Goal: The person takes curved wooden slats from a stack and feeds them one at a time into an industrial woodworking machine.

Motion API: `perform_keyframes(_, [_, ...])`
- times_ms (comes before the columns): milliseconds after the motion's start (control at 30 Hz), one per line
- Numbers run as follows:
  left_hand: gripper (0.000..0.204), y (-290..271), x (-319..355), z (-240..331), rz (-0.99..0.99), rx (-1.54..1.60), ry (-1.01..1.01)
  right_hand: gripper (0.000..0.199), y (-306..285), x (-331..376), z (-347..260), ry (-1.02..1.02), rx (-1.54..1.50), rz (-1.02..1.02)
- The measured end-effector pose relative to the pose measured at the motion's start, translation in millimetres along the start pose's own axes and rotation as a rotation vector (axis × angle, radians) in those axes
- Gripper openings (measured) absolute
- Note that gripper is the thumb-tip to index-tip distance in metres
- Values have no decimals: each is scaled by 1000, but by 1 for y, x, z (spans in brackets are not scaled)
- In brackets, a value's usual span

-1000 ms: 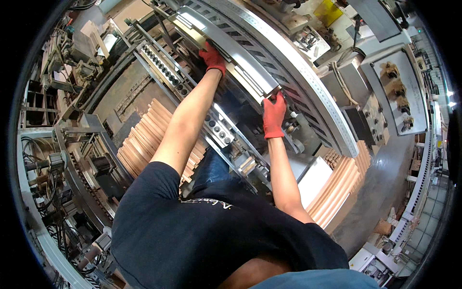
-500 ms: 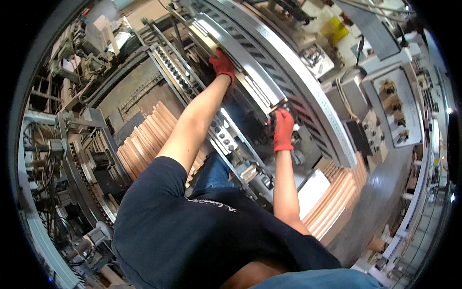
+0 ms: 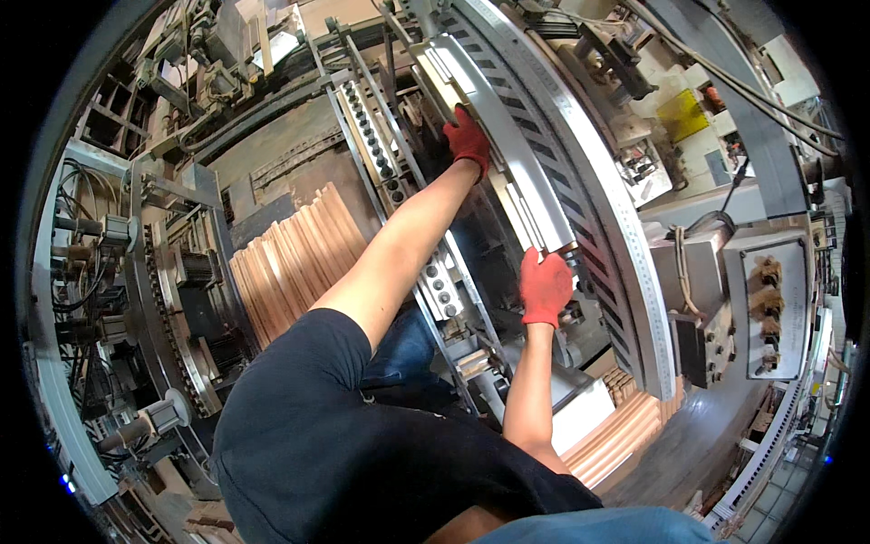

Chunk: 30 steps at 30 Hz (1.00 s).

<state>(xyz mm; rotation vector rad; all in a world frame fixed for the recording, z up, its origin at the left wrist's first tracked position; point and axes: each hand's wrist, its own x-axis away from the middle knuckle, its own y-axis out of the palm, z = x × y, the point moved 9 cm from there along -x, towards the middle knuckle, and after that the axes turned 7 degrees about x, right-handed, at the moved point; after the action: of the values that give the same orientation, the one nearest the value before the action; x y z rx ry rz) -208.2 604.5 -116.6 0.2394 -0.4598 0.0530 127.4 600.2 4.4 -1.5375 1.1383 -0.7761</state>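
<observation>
Both our red-gloved hands have slid along the long pale panel [image 3: 507, 145].
Left hand [image 3: 468, 140] and right hand [image 3: 546, 286] seem to grip its smooth edge beside ridged wood strips [image 3: 294, 258].

stacked wooden mouldings [image 3: 294, 263] beside a grey control box [image 3: 770, 313].

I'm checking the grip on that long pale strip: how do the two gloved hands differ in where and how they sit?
The left hand reaches far up the long pale strip, arm stretched out; the right hand sits at the strip's near end, forearm close to upright. The left hand lies along the strip's left edge; the right hand cups its end from below. Both wear red gloves and touch the same strip.
</observation>
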Motion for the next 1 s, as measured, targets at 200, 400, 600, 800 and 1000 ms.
perform_keyframes(200, [79, 11, 16, -8, -32, 36, -58, 38, 0, 4, 17, 56, -206, -43])
perform_keyframes(400, [85, 35, -53, -12, -357, 447, -134, 33, -19, 55, 2, -189, -463, -12])
perform_keyframes(600, [85, 7, 2, 8, -13, 109, -65, 41, -3, 141, -17, -490, -187, -76])
perform_keyframes(800, [77, 4, 5, 24, 32, -108, -33, 34, 42, 128, -11, -347, -201, -386])
perform_keyframes(1000, [74, 0, 11, 33, 27, -247, -12, 32, 55, 118, -16, -335, -144, -452])
